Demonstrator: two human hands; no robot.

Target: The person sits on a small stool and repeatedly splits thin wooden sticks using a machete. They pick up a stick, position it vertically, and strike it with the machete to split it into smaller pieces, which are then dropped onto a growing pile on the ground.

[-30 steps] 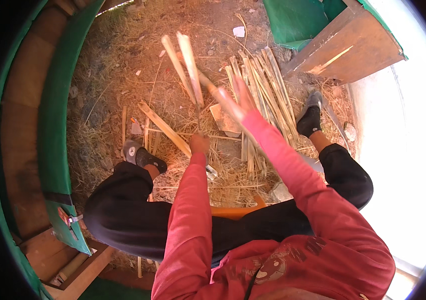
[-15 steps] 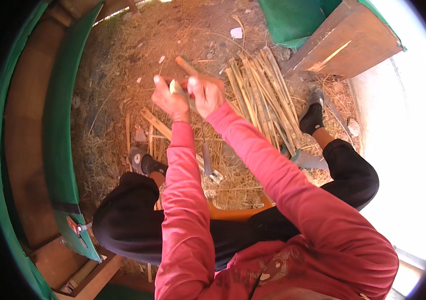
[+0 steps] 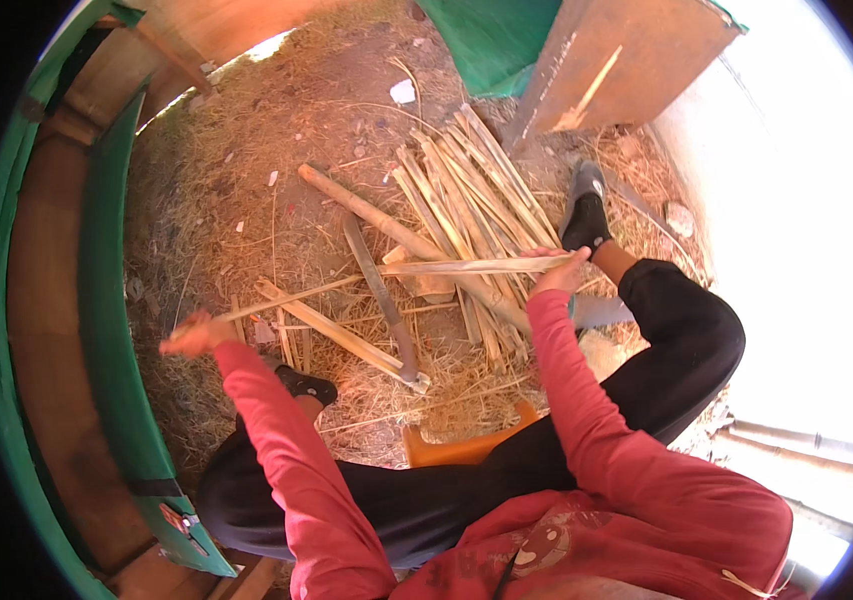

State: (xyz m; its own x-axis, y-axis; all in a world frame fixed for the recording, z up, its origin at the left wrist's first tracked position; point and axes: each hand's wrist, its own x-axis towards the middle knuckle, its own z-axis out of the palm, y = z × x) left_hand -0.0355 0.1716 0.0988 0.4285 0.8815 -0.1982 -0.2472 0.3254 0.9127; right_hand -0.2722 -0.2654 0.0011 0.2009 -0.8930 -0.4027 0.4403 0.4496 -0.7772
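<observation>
My left hand [image 3: 198, 335], stretched out low on the left, is closed around one end of a thin pale wooden strip [image 3: 311, 292]. Over on the right, my right hand [image 3: 558, 272] grips a wider split piece of wood [image 3: 476, 266] held nearly level. The inner ends of the two pieces come close together at the middle; I cannot tell whether they are still joined. Under them lie a machete [image 3: 374, 275], its handle toward me, and a long round pole [image 3: 371, 214] slanting across a short block of wood [image 3: 421, 285].
A pile of split sticks [image 3: 466, 190] lies beyond my right hand. Several loose strips [image 3: 331, 330] rest near my left foot. An orange seat edge [image 3: 466, 448] shows between my legs. Green-covered boards [image 3: 111, 300] stand left, and a wooden panel [image 3: 606, 70] stands at the far right.
My hands, close together before, have moved wide apart, the left down to the left and the right to the right. The lengths of wood now stretch between them. The view has shifted slightly.
</observation>
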